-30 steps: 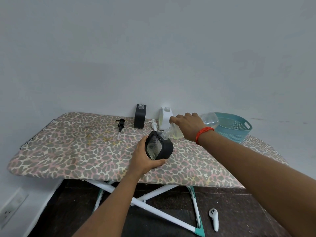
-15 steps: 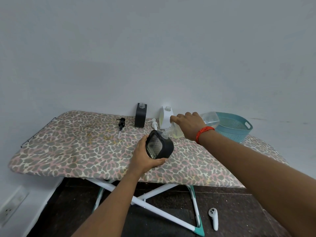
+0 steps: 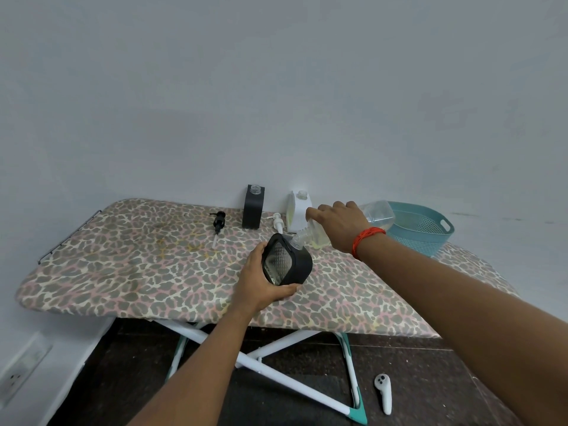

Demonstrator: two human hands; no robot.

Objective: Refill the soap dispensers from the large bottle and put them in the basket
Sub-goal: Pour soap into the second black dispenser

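My left hand grips a black soap dispenser with a clear ribbed window, tilted above the ironing board. My right hand holds the large clear bottle tipped on its side, its threaded neck touching the dispenser's opening; pale yellow liquid sits inside. A second black dispenser and a white dispenser stand uncapped by the wall. A black pump head and a white pump head lie on the board. The teal basket sits at the far right.
The leopard-print board stands against a grey wall on white crossed legs. A white handheld controller lies on the dark floor below. A wall socket is low on the left.
Both hands hold nearly the same pose. The view has shifted slightly; the bottle neck stays at the dispenser's mouth.
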